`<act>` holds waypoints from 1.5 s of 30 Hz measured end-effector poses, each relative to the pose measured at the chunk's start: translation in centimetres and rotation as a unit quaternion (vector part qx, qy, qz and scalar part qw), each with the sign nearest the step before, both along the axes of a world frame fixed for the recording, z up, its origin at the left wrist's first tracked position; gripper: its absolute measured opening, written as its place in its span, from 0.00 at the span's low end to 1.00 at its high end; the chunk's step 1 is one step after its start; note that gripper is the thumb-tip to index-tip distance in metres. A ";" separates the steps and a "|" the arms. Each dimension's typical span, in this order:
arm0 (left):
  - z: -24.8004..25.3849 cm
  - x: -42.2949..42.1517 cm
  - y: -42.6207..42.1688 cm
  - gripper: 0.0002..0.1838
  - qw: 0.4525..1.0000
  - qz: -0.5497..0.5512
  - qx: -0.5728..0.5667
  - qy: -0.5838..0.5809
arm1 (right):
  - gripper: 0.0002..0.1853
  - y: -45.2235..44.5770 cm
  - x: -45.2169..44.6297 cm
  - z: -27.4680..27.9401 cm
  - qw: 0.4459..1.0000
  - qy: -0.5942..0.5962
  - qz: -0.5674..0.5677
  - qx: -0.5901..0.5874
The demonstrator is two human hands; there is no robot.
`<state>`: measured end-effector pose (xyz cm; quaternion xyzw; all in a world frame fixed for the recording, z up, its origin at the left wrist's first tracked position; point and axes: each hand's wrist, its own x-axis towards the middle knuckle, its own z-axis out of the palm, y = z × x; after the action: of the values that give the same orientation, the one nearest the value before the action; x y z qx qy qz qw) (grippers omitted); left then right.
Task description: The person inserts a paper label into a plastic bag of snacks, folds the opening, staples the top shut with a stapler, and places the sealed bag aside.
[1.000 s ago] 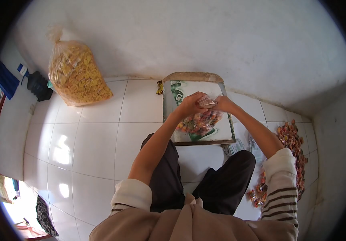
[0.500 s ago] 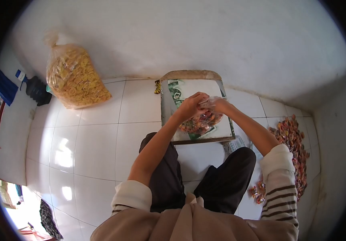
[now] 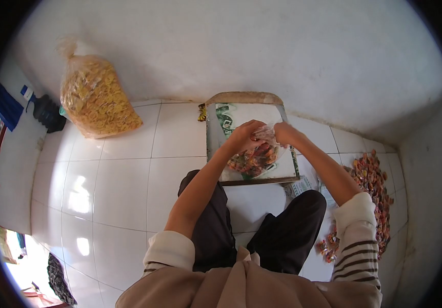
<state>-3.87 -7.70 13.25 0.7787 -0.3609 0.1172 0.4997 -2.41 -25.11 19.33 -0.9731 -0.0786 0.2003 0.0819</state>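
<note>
A clear plastic bag [image 3: 254, 160] with small reddish-orange wrapped pieces in it rests on a white board with green print [image 3: 288, 163]. Its gathered neck is gripped from the left by my left hand [image 3: 246, 136], fingers closed round the plastic. On the other side of the neck, my right hand [image 3: 286, 134] is closed at the bag's top edge; its fingertips are partly hidden.
A large tied bag of yellow snacks [image 3: 98, 97] stands at the left wall, beside a dark water bottle [image 3: 49, 114]. Many small wrapped packets [image 3: 375, 185] lie heaped at the right. Printed plastic [image 3: 303, 186] and a small yellow-black bundle [image 3: 202, 112] lie by the board.
My right hand has shifted slightly at the bag's neck, and the plastic there looks more gathered. My left hand has stayed on the neck. The camera view has tilted a little.
</note>
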 end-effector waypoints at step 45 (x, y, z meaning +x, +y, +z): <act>-5.8 2.1 4.2 0.45 0.952 0.009 -0.111 0.286 | 0.31 -6.7 -1.5 1.4 0.808 -0.254 -0.023 0.530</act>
<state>-1.77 -3.48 7.49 0.7225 -0.1803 -0.0670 0.6640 -3.88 -31.85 20.77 -0.7960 -0.1680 -0.1292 0.5670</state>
